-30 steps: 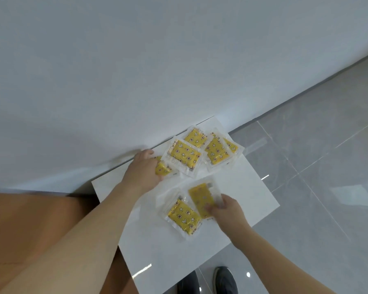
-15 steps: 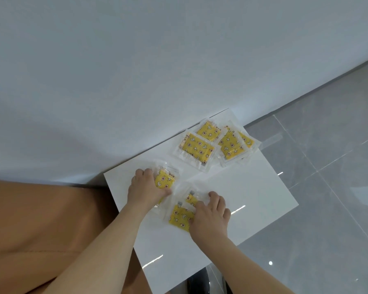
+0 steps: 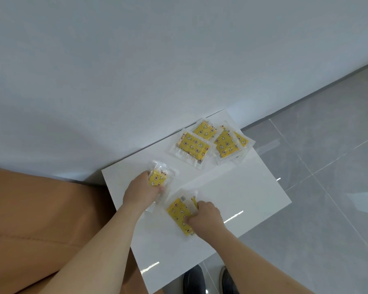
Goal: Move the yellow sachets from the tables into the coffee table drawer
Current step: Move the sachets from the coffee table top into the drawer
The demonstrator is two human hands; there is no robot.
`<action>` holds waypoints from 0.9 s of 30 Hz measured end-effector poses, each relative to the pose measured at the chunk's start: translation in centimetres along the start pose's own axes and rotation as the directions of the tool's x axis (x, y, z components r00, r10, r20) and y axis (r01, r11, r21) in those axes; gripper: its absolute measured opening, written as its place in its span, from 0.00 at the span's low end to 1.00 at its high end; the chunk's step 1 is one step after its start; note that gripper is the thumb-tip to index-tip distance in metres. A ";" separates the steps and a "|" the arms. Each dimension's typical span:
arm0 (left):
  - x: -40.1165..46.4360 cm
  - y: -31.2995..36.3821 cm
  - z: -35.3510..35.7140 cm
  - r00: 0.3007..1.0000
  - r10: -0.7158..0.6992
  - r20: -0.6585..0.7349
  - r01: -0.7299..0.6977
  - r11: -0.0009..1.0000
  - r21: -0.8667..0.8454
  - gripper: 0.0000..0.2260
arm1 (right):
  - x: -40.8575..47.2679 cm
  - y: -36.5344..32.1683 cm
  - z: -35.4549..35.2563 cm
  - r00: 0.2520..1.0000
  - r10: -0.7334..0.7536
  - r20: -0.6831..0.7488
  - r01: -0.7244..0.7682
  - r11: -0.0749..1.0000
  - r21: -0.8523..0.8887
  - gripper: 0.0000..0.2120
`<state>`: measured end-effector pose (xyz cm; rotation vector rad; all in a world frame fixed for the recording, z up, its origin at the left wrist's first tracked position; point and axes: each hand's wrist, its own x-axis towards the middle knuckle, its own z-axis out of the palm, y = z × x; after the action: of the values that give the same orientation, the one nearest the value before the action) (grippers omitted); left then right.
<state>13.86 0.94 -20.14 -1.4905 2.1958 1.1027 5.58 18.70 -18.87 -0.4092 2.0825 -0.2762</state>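
Yellow sachets in clear wrappers lie on a small white table (image 3: 242,187). My left hand (image 3: 141,193) grips one sachet (image 3: 158,179) near the table's left side. My right hand (image 3: 206,217) grips two overlapping sachets (image 3: 179,213) toward the table's front. A cluster of several more sachets (image 3: 208,143) lies at the far corner by the wall, overlapping one another. No drawer is in view.
A tan sofa or cushion (image 3: 40,219) borders the table on the left. A white wall (image 3: 157,60) rises right behind the table. Grey glossy floor tiles (image 3: 327,166) spread to the right. My dark shoes (image 3: 208,281) show below the table's front edge.
Both hands have closed their fingers round the sachets beneath them: the left on one pulled away from the cluster, the right on two gathered together. The view shifted slightly.
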 end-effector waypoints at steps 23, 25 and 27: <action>-40.9 32.6 -19.0 0.932 0.349 -0.102 -0.312 0.623 -0.717 0.03 | -43.0 4.3 -33.0 0.900 0.081 -0.429 0.386 0.310 0.869 0.18; -43.7 34.6 -18.3 0.916 0.384 -0.121 -0.354 0.626 -0.695 0.03 | -45.9 6.5 -34.3 0.882 0.051 -0.469 0.442 0.255 0.860 0.15; -46.5 36.7 -17.3 0.904 0.407 -0.134 -0.385 0.633 -0.671 0.03 | -48.9 9.3 -35.3 0.857 0.022 -0.515 0.500 0.208 0.841 0.15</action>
<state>5.11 26.74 35.19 -1.1831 2.2648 2.2790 -2.68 47.68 34.18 0.1481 1.7472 -1.9415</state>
